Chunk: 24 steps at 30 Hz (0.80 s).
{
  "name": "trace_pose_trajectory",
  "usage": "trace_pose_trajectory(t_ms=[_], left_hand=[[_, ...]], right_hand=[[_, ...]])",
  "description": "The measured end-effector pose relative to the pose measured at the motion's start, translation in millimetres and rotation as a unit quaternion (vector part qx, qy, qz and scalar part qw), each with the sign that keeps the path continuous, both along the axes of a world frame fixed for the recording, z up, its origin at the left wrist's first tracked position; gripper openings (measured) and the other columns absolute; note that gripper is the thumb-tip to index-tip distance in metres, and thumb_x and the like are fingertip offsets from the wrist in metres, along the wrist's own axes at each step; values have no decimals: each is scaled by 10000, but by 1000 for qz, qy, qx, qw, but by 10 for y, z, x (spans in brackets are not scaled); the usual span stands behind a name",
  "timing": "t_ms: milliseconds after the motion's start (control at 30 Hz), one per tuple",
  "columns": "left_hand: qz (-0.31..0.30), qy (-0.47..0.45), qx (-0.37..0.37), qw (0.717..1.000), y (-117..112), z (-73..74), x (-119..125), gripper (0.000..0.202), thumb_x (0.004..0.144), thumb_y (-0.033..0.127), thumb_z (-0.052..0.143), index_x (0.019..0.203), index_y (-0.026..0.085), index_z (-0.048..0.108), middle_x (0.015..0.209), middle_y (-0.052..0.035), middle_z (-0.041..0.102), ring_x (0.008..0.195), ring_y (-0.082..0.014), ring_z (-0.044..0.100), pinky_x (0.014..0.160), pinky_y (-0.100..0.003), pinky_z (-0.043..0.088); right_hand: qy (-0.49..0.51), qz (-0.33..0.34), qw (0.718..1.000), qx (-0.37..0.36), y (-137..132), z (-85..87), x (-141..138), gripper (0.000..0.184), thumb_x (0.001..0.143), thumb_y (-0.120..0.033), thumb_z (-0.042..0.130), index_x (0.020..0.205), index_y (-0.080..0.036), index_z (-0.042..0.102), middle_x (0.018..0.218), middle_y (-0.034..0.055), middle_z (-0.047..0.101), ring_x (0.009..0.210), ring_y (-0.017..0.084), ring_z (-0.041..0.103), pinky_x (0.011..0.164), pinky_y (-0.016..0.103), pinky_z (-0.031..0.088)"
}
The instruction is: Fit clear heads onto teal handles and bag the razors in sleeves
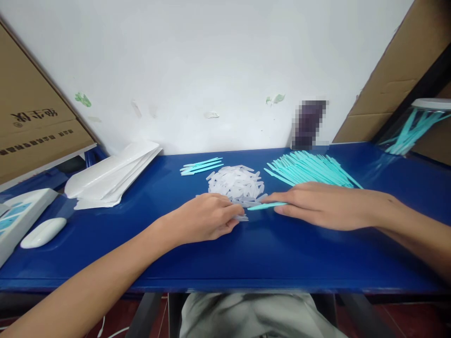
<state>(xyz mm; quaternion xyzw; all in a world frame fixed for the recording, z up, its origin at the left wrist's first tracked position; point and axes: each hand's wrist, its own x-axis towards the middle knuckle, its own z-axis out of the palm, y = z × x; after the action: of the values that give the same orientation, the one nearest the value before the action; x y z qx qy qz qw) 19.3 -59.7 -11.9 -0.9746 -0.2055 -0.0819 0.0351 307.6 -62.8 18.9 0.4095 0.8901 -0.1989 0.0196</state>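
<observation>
My right hand pinches a thin turquoise plastic stick between thumb and fingers, its tapered tip pointing left. Close to that tip, my left hand is closed on a small translucent plastic sleeve, mostly hidden by the fingers. The tip and the sleeve look apart. Behind both hands lies a heap of similar translucent sleeves. A large pile of turquoise sticks spreads beyond my right hand. Several more turquoise sticks lie as a small group behind the heap, to the left.
White sheets or bags are stacked on the blue table at left, near a white mouse and a white device. A clear jar with turquoise sticks stands at far right. Cardboard flanks the white wall.
</observation>
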Motion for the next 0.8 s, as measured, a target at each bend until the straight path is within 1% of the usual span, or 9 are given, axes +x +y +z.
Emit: trace_pose_trajectory(t_ms=[100,167,233,333,367,500,567,700,800], left_hand=[[41,-28,-78,996,-9,20,9,190,974,218,543,1062,156,699,842,-50,704,731,-154,657,680,-257,493],[59,-51,-133,988,-8,38,19,175,947,187,576,1026,171,731,860,-39,733,742,-146,678,694,-247,502],[71,-72,-170,980,-1,54,27,168,926,177,602,1000,183,753,869,-28,756,736,-144,690,695,-247,510],[78,-95,-203,971,12,69,33,145,901,186,633,950,180,770,861,-27,769,729,-144,697,672,-245,518],[79,-102,-214,968,16,72,34,138,895,188,640,937,176,771,857,-28,769,729,-141,697,667,-241,520],[88,-115,-255,956,27,78,33,123,890,207,662,924,172,775,852,-23,769,725,-126,695,679,-230,534],[92,-116,-266,953,33,77,30,127,896,228,667,931,175,777,864,-24,769,729,-124,691,681,-229,538],[92,-112,-271,952,40,70,25,132,906,244,664,935,176,774,872,-24,759,731,-117,671,681,-228,534],[94,-107,-260,955,34,64,28,131,908,231,653,933,175,768,886,-27,751,737,-116,660,671,-230,522]], right_hand=[[6,-7,1000,-6,-40,5,-33,519,989,-613,337,1332,-292,559,904,55,718,751,257,657,675,385,474],[9,6,1000,-5,-43,-19,-36,472,1001,-593,335,1266,-279,568,867,45,707,703,240,644,639,372,471],[19,34,999,11,-28,-57,-35,432,1021,-544,323,1219,-270,593,925,51,719,758,242,662,675,378,490],[56,74,995,39,4,-103,-48,391,1036,-461,343,1231,-268,623,1143,59,717,990,257,675,827,391,510],[64,81,994,42,14,-111,-58,382,1038,-441,352,1234,-266,630,1170,57,713,1030,256,667,849,391,509],[68,96,992,55,36,-124,-89,359,1035,-406,382,1178,-249,671,1105,64,727,992,254,674,802,383,518],[62,106,990,68,38,-126,-94,359,1036,-396,382,1164,-241,680,1110,73,722,1001,258,672,803,387,517],[38,116,990,74,29,-122,-103,365,1046,-377,367,1166,-233,679,1125,73,710,1060,260,657,846,400,514],[21,114,991,73,12,-117,-116,369,1048,-371,372,1165,-226,691,1194,84,698,1112,267,647,872,410,514]])
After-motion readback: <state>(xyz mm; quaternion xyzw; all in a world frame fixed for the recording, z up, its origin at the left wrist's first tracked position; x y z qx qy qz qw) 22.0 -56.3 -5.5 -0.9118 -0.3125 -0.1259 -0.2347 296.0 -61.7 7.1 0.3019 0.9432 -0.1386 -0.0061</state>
